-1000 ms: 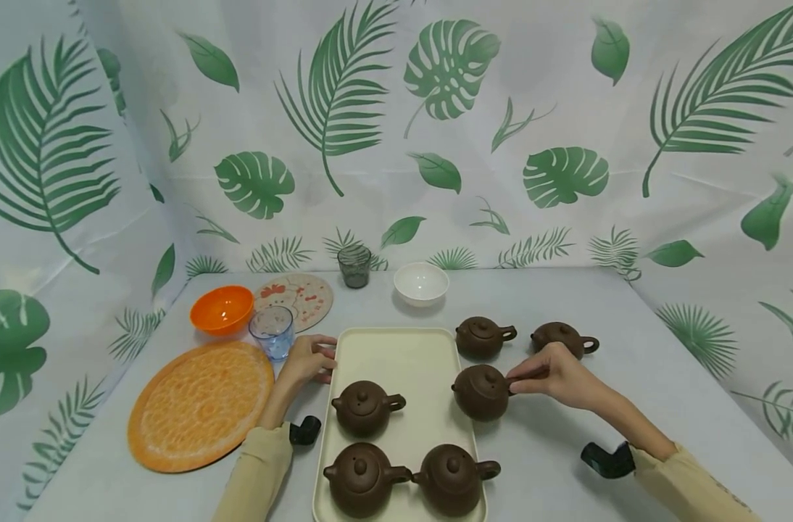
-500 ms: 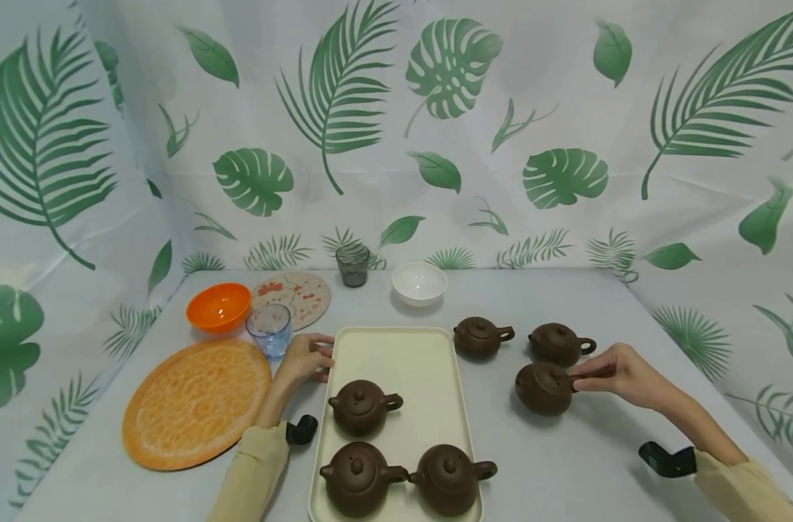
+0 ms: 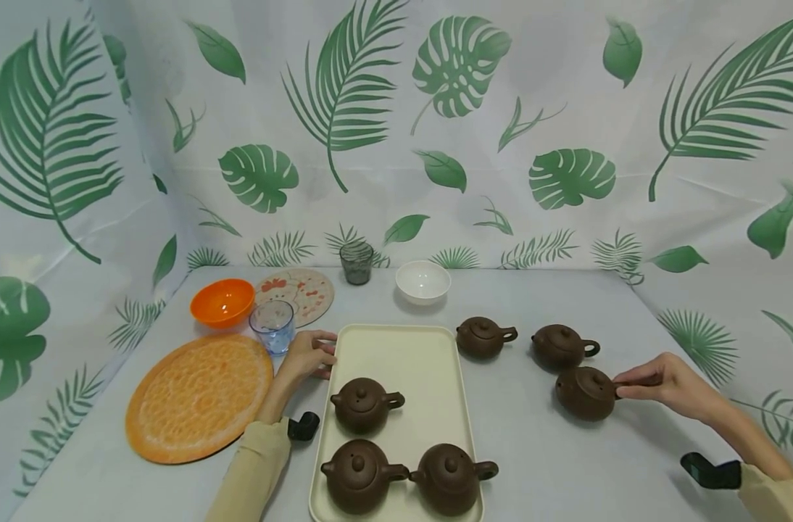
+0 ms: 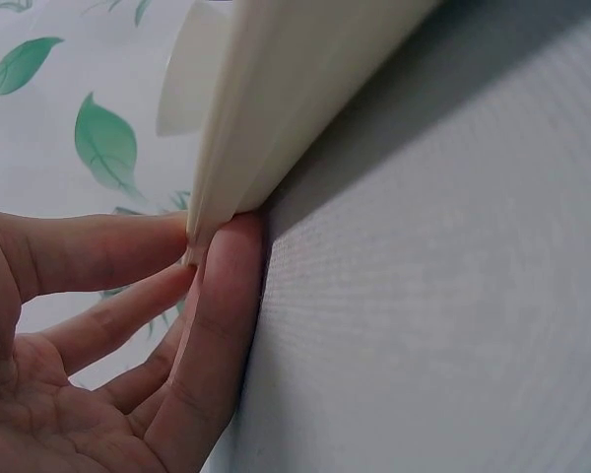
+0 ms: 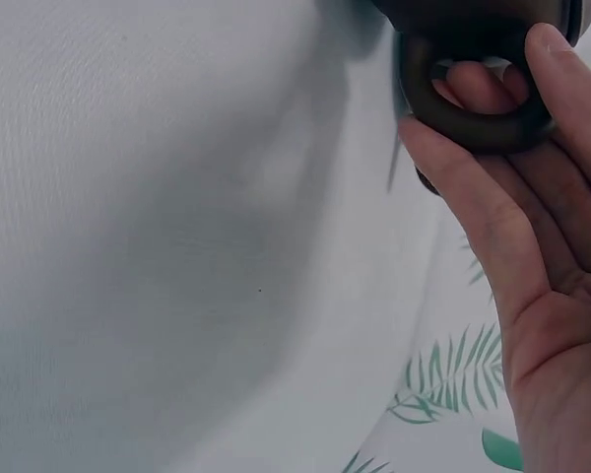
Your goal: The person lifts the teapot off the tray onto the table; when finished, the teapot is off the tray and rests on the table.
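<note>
The right hand (image 3: pixel 673 388) is gripping the handle of a dark brown teapot (image 3: pixel 586 394), its thumb and fingers closing round the loop; the pot is sitting just to the left of that hand, its spout pointing away from it. Whether the base is touching the desk (image 3: pixel 533 464) I cannot tell. Beyond the held pot and to the right hand's left, a second teapot (image 3: pixel 562 348) is standing, and farther left a third teapot (image 3: pixel 484 338) is standing beside the tray's far right corner.

The left hand (image 3: pixel 308 355) is pinching the left rim of a cream tray (image 3: pixel 396 348), which is stretching out to that hand's right and back toward the person. On it, nearer the person than the left hand, three more teapots are resting: the upper pot (image 3: pixel 362 406), the lower left pot (image 3: pixel 359 476) and the lower right pot (image 3: pixel 450 478).

Just left of the left hand a blue glass (image 3: pixel 272 330) is standing, with an orange round mat (image 3: pixel 201 399) lying nearer the person and an orange bowl (image 3: pixel 222 304) sitting farther off. Well beyond the left hand, a grey glass (image 3: pixel 357 264) and a white bowl (image 3: pixel 423 283) are standing.
</note>
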A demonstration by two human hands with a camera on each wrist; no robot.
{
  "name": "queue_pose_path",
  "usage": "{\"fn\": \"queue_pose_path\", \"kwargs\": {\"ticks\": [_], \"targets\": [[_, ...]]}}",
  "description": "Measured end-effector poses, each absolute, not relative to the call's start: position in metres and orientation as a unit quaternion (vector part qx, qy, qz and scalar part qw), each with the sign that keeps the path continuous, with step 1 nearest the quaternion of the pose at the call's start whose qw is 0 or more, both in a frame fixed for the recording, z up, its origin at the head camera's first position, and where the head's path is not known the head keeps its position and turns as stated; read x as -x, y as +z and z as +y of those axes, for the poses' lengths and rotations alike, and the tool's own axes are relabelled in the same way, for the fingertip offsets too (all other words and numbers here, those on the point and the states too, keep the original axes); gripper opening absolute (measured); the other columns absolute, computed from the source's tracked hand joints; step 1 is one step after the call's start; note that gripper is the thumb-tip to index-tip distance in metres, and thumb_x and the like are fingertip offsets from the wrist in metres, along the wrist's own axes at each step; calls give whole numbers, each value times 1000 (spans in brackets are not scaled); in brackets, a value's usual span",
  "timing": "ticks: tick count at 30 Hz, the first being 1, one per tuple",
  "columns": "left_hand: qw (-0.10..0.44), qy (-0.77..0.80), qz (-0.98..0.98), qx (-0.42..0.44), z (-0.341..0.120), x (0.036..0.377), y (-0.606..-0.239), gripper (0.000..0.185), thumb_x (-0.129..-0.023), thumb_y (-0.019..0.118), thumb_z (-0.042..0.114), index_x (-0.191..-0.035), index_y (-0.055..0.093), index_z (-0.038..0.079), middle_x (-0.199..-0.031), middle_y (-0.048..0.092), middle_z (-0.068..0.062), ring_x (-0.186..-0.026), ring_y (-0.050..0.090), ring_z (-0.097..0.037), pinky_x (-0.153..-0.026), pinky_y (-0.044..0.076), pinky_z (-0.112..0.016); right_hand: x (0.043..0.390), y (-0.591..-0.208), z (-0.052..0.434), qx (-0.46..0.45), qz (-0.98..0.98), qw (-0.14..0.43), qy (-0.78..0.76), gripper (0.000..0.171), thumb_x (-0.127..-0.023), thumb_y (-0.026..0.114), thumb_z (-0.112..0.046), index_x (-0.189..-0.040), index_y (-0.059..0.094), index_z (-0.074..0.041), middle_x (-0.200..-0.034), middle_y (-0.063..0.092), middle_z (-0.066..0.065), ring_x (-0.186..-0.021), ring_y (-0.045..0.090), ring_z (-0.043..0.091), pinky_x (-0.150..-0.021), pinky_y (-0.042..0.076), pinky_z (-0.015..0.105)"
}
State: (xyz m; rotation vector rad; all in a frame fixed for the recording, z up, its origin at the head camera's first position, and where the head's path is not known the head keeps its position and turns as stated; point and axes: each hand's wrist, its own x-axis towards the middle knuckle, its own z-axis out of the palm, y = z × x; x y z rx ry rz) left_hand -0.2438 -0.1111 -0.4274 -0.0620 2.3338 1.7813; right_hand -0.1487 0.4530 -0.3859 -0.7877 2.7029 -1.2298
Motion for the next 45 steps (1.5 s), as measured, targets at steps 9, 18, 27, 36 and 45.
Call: {"fn": "queue_pose_path", "kwargs": {"ticks": [9,18,27,36,45], "targets": [[107,602,791,22,-110,244,-429,46,-76,60,-15,-121,59,-8,-87,63,-15,-60,61,-15,-49,56,-28,151,-391,455,246,887,36,-390,19,-80,67,9,-94,76,-1,-91,72,-12,-85,65,-3,-65,52,12],[107,597,795,25,-110,245,-427,47,-75,60,-15,-121,59,-8,-89,63,-16,-61,61,-15,-49,57,-28,153,-386,455,234,902,49,-360,15,-83,68,2,-97,74,2,-92,72,-13,-83,66,-3,-63,53,15],[106,589,800,35,-109,244,-429,46,-76,62,-14,-121,60,-6,-89,64,-16,-62,60,-15,-49,56,-26,150,-384,450,190,922,43,-335,18,-84,70,-5,-98,72,7,-91,72,-14,-80,65,-3,-62,53,17],[106,589,801,28,-109,244,-427,46,-76,62,-13,-121,60,-7,-90,64,-17,-62,60,-15,-49,56,-26,152,-376,437,177,922,-8,-345,19,-82,71,-2,-99,72,6,-93,71,-16,-82,65,-5,-61,55,17],[106,590,800,30,-110,245,-427,46,-75,62,-14,-121,60,-6,-90,64,-17,-61,61,-15,-49,56,-27,158,-360,403,187,914,-40,-358,19,-80,73,-2,-99,72,3,-94,72,-10,-85,64,-5,-64,56,15]]}}
